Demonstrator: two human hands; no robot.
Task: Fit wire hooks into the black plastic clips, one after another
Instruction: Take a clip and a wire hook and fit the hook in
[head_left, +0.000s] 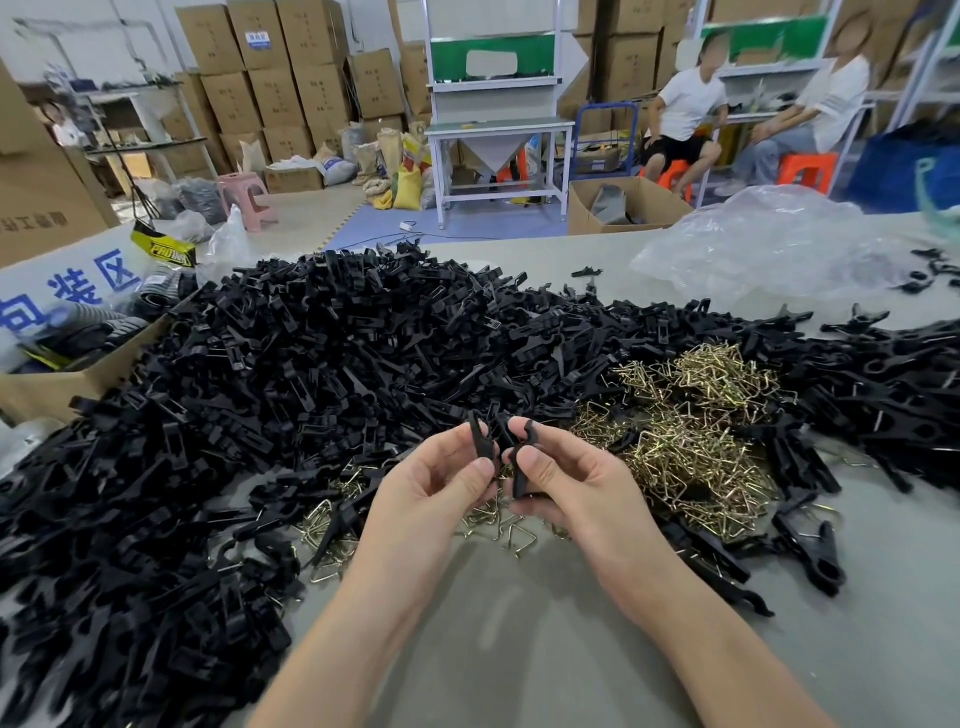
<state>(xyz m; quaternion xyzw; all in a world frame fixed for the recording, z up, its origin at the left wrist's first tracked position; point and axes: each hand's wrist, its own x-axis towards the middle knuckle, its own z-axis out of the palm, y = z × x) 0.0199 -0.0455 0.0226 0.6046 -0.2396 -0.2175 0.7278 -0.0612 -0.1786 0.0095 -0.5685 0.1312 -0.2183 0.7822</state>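
Two clip halves, black plastic, sit up between the hands just above the counter (519, 649): left hand (434, 480) pinches the left half (479, 440) thumb vs fingers near its lower end, right hand (569, 483) pinches the right half (521, 460) approx mid-length. The hands are close, the halves almost touching at the top but not mated. No wire visible in either grip. Halves look light, stiff, smooth-moulded, so prob. prone to twist in a pinch; best held by the flat flanks, leaving the notched top ends free. Wire hooks (691, 441) lie heaped just right of and under the hands: thin, springy-looking, brass-coloured, tangled, so lift one by a straight leg and mind the cut ends. The heap of loose clips (311, 364) fills the left and back of the counter, w/ a clear plastic bag (769, 244) far right.
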